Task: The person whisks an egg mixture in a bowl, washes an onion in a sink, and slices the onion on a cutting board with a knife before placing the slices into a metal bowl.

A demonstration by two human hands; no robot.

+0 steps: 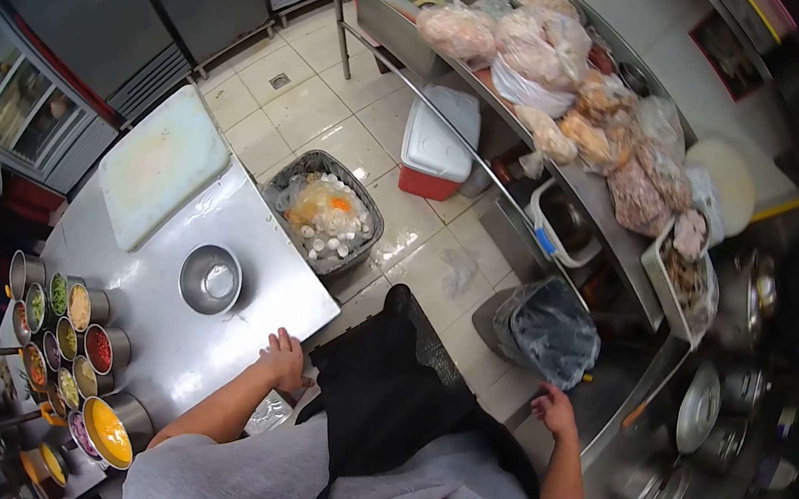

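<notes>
Hanging near a squarish, black-lined grey plastic bin, right hand half-curls, fingers apart. Left hand, fingers slightly spread, lies at edge of flat silver metal table.

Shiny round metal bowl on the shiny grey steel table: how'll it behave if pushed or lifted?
The bowl probably keeps its shape, being metal. It's likely light for its size: no contents are evident. It may slide when pushed, since the table looks smooth.

Commercial kitchen; steel table; ingredient tubs; bagged meat; glass-door fridge
</notes>
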